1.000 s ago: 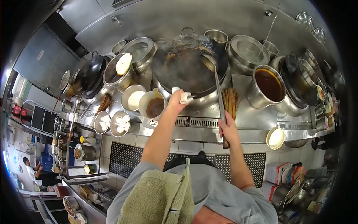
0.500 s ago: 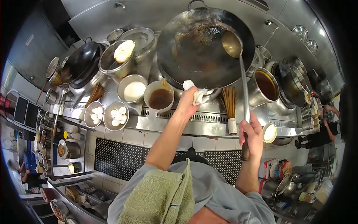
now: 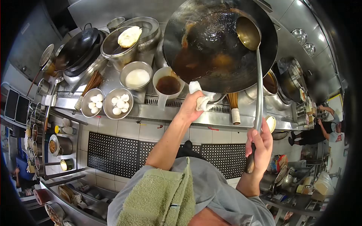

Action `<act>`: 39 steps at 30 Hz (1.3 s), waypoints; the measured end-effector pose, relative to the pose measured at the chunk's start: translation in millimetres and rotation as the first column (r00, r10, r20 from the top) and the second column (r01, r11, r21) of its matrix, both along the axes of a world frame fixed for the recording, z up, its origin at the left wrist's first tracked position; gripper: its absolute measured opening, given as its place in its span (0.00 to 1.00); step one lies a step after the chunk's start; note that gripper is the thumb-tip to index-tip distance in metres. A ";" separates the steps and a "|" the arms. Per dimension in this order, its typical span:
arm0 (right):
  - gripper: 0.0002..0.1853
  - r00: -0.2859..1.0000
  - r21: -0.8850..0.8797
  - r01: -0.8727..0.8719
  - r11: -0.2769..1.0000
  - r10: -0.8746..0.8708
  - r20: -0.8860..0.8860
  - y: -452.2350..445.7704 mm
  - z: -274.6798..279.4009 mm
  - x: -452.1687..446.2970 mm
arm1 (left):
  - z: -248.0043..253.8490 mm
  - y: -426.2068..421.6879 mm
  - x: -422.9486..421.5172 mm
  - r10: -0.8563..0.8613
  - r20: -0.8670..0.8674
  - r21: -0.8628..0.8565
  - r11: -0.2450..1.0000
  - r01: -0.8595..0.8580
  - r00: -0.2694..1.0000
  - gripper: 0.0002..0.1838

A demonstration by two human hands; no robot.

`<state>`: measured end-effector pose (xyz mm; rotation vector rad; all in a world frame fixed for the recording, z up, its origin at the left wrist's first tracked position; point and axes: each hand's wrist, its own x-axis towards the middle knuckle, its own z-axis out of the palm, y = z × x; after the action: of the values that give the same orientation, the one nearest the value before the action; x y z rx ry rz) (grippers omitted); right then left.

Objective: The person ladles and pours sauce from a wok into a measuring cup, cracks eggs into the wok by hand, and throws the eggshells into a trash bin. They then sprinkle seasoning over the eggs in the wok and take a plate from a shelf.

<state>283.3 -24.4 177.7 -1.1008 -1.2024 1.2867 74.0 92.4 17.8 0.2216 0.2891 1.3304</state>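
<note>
In the head view, my left grip (image 3: 191, 107) is closed around a white cloth (image 3: 202, 102) at the near rim of the wok (image 3: 230, 81); the cloth hides what lies beneath. My right grip (image 3: 260, 145) is wrapped around the lower handle of a long ladle (image 3: 259, 75), whose bowl sits inside the wok at its right side. Brown liquid (image 3: 188, 67) lies in the wok's near left part. Left of the cloth, on the bench (image 3: 147, 117), stand a jug (image 3: 169, 97) of brown liquid, a bowl (image 3: 131, 66) of something white, and two smaller bowls (image 3: 107, 105) of white balls.
</note>
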 end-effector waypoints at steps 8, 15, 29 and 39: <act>0.31 0.998 0.050 0.051 0.997 -0.052 0.020 -19.8 3.2 -19.8 | 5.3 -10.0 -6.6 -0.021 0.032 0.066 0.998 0.019 0.999 0.12; 0.30 0.999 0.087 0.052 0.995 -0.052 -0.001 -24.2 5.8 -29.6 | 7.4 -13.6 -3.3 -0.004 0.042 0.066 0.998 0.002 0.999 0.13; 0.32 0.999 0.163 0.032 0.986 -0.038 0.037 -26.9 20.9 -38.9 | 31.6 -16.1 -5.0 -0.012 0.057 0.122 0.993 0.005 0.998 0.14; 0.32 0.998 0.208 0.061 0.976 -0.064 0.010 -29.9 26.1 -42.9 | 46.7 -16.0 -7.0 -0.034 0.067 0.188 0.982 0.021 0.997 0.16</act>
<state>240.4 -54.3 203.8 -0.9907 -1.2731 1.0796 67.0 76.5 64.6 0.3351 0.1007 1.3355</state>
